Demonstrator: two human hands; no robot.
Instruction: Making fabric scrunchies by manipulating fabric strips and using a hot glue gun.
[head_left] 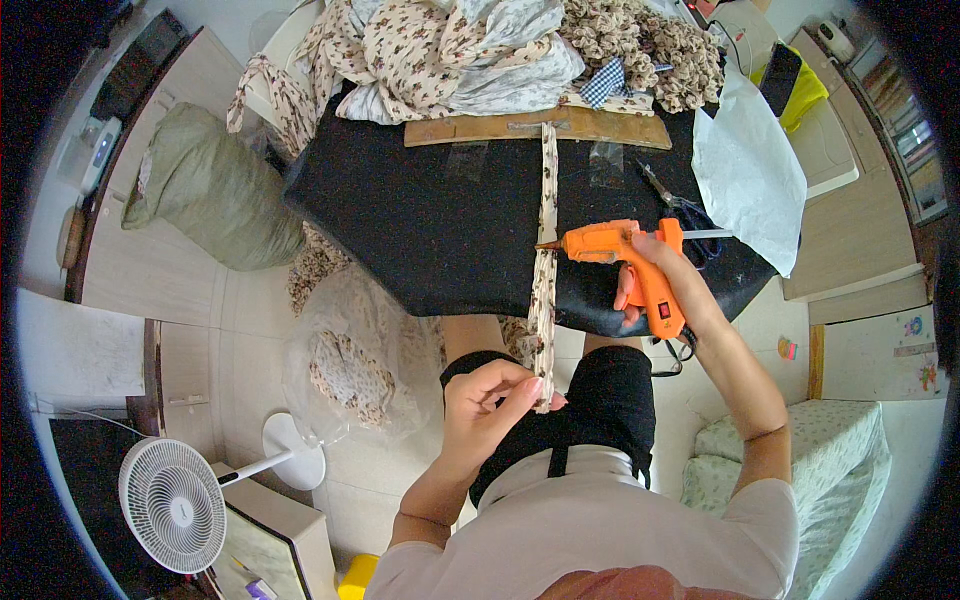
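Right hand (665, 275) grips orange hot-glue gun (625, 255), nozzle touching the long floral fabric strip (546, 230) mid-table. Left hand (490, 400) pinches the strip's near end past the black table's (420, 220) front edge. Keep strip taut; bead thin.

A heap of floral fabric (450, 55) lies at twelve o'clock on the black counter (420, 220), with scissors (668, 195) and white paper (750, 170) at two. A grey sack (205, 190) sits at ten; a white fan (172, 505) stands at seven.
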